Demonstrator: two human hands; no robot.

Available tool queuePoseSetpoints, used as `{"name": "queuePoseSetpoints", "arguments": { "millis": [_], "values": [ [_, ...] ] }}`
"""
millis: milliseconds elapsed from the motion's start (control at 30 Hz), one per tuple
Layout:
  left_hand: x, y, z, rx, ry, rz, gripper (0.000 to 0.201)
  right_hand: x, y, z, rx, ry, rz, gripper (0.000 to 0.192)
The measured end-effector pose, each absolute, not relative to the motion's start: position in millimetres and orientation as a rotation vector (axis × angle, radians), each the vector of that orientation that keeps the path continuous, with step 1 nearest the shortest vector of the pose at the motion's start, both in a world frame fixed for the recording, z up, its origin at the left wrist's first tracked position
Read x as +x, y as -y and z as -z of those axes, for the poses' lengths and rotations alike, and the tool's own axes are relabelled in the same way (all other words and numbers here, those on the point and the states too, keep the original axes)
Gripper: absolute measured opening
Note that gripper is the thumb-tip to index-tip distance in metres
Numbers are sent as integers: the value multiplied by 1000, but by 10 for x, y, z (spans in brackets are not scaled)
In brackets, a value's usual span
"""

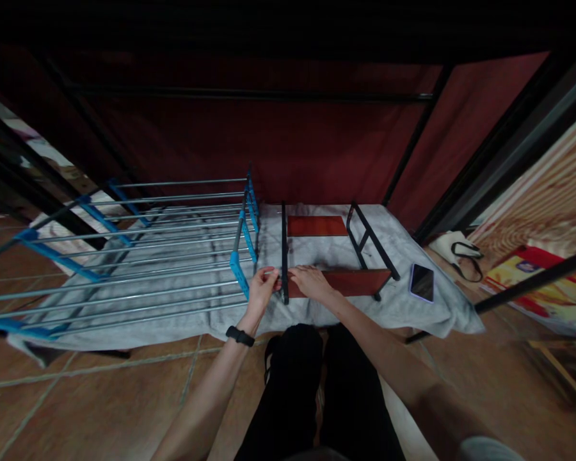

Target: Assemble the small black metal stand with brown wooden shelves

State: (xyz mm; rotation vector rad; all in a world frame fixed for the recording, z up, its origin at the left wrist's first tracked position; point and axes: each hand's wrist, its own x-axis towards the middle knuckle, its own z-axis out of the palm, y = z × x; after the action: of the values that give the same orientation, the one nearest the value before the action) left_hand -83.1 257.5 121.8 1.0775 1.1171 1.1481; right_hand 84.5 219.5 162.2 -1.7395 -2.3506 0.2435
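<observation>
Hands are both on a small shelf lying on a grey cloth, near its front edge. Left hand pinches something tiny against the black frame bar; right hand rests flat on the red-brown board. Blue rack sits just left, phone off right.

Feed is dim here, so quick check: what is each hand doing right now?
Left hand: fingers pinched at the black frame bar; what they grip cannot be told.
Right hand: resting flat on the red-brown panel, holding nothing.
</observation>
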Motion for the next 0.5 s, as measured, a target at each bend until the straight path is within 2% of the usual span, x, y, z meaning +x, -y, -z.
{"name": "queuePoseSetpoints", "arguments": {
  "millis": [200,500],
  "values": [
    [-825,-2604,-1200,1146,-1144,-1100,33,856,-2199,-1615,-1741,2351,-256,28],
    [-847,-2583,-1189,1134,-1156,-1084,41,854,-2194,-1614,-1739,2357,-216,28]
  ]
}}
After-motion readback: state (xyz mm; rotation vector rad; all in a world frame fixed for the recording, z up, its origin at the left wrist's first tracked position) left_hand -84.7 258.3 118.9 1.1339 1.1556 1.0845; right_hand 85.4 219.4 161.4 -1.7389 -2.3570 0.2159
